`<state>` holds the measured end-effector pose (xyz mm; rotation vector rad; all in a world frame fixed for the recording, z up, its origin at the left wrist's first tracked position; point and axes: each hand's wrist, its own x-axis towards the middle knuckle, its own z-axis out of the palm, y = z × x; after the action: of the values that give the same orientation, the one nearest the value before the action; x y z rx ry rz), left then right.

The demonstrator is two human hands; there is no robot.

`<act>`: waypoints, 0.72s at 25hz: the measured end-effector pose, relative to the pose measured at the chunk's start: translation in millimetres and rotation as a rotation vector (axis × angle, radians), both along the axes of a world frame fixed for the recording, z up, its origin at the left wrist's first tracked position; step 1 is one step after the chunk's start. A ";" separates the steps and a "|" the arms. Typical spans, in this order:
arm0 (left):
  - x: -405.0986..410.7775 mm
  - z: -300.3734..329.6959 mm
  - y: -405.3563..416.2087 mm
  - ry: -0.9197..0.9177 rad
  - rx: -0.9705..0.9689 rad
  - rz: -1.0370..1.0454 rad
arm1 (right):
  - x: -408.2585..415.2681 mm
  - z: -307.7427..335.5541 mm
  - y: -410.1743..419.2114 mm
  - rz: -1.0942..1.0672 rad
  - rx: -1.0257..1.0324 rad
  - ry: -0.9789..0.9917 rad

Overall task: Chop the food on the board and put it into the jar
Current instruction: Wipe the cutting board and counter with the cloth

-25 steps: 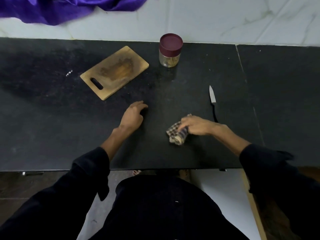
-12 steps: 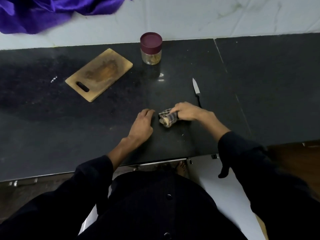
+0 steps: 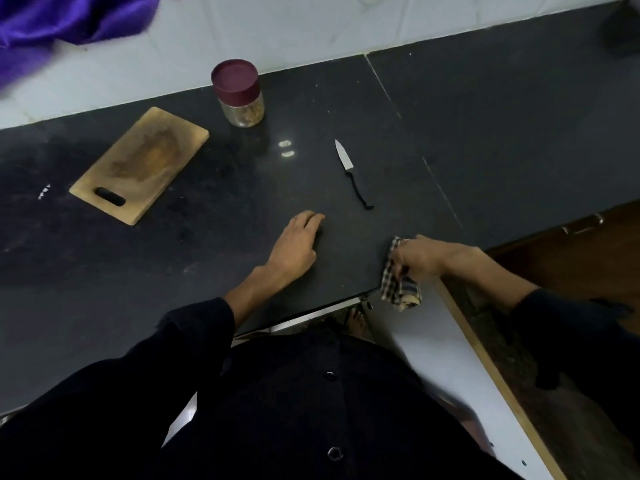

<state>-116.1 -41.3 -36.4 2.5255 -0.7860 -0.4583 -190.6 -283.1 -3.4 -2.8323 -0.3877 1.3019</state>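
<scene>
A wooden chopping board (image 3: 142, 164) with a stained middle lies bare on the black counter at the left. Behind it stands a glass jar (image 3: 239, 95) with a maroon lid on and brownish pieces inside. A small knife (image 3: 351, 173) with a black handle lies on the counter to the right of the jar. My left hand (image 3: 298, 242) rests flat on the counter, fingers relaxed. My right hand (image 3: 420, 256) grips a checked cloth (image 3: 398, 287) at the counter's front edge; the cloth hangs past the edge.
The black counter (image 3: 485, 133) runs to a white tiled wall. A purple cloth (image 3: 59, 19) lies at the top left. Below the counter's edge are a white panel (image 3: 446, 368) and a brown cabinet with a handle (image 3: 581, 226).
My right hand has drawn the checked cloth rightwards and towards me, from beside my left hand to the counter's front edge. My left hand stays on the counter.
</scene>
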 end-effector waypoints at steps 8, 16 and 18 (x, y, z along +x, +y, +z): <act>15.9 6.2 -8.1 -0.041 -0.006 0.032 | 12.6 24.5 -16.1 0.011 -0.269 0.128; 12.6 7.2 -32.5 -0.028 0.007 -0.065 | 47.6 49.6 -8.3 -0.148 0.074 -0.086; 14.8 8.4 -35.8 -0.028 0.012 -0.070 | 54.7 47.7 -6.4 -0.161 0.145 -0.136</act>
<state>-101.3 -77.1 -28.0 2.5273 -0.8871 -0.4532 -135.9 -289.5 44.3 -2.7722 -0.2375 1.0136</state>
